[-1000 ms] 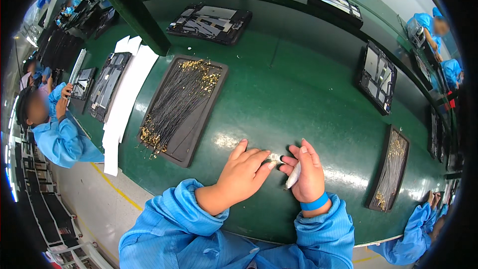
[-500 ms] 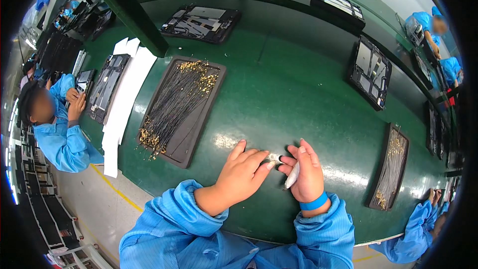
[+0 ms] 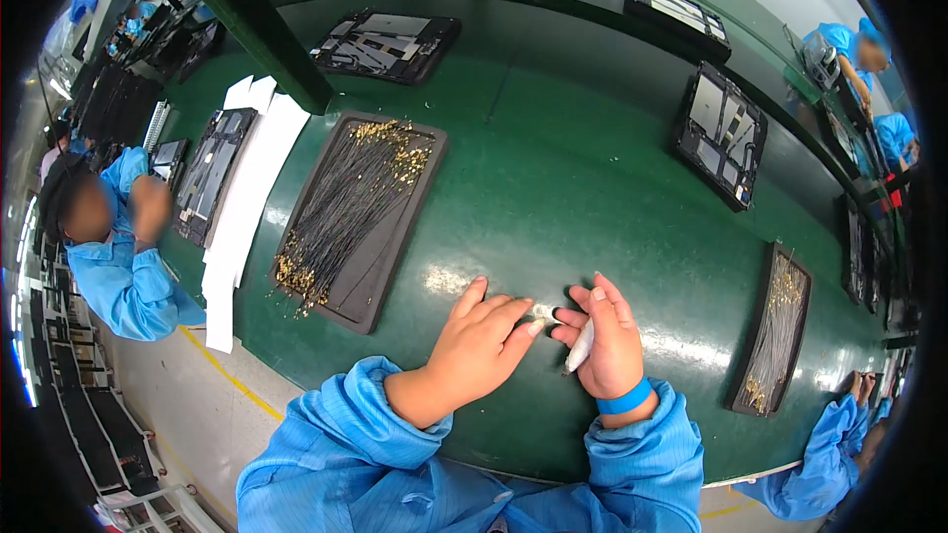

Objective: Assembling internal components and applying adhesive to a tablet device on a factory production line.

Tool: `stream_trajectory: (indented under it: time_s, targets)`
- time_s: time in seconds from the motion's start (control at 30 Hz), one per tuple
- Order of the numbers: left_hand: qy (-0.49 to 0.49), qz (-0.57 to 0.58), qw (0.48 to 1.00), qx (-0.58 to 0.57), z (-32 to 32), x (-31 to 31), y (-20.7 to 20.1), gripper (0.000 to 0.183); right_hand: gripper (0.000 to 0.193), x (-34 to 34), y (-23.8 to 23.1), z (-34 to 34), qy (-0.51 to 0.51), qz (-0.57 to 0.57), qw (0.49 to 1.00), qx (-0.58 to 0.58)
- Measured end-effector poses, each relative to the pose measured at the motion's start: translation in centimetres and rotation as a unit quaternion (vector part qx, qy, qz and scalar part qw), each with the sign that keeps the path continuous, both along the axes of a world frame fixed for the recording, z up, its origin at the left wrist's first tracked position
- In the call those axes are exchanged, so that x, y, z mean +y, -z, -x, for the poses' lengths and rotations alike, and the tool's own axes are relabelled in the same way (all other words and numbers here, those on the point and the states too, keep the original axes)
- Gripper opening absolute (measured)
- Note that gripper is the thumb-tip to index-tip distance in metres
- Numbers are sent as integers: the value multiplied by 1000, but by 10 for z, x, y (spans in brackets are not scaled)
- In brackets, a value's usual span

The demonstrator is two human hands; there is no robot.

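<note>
Right hand [image 3: 612, 347] is holding a slender white object [image 3: 581, 348] against its palm, fingers half curled, long axis slanting down-left towards the wearer, while left hand [image 3: 482, 341] is facing it from near left, fingers loosely bent, any hold unclear.

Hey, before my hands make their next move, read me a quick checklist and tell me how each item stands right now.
1. Slim white elongated object held in your right hand: ok.
2. Flat blue band around your right wrist: ok.
3. Small whitish piece gripped by your left hand: cannot tell; it's at the fingertips, but too small to judge.
4. Thin black gold-ended cables all inside the wide dark rectangular tray: not ok; some ends poke past its near-left edge.
5. Narrow dark tray of thin grey cables apart from your right hand: ok.
</note>
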State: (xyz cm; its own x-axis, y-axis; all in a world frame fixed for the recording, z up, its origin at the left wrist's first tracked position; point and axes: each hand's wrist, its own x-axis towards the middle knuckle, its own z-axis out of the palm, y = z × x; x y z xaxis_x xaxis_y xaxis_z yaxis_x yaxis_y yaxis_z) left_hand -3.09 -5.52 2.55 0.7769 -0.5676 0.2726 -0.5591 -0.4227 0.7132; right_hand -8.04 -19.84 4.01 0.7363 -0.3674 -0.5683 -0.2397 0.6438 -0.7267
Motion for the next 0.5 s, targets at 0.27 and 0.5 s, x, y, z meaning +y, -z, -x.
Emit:
stream_trajectory:
  time_s: [0.27,0.5]
  targets:
    - [-8,-23,999,23,0,-2,3,23,35,-69,-12,-50,93,-35,995,-15]
    - [-40,-67,997,7,1,-12,4,22,53,-184,5,-87,303,-79,949,-45]
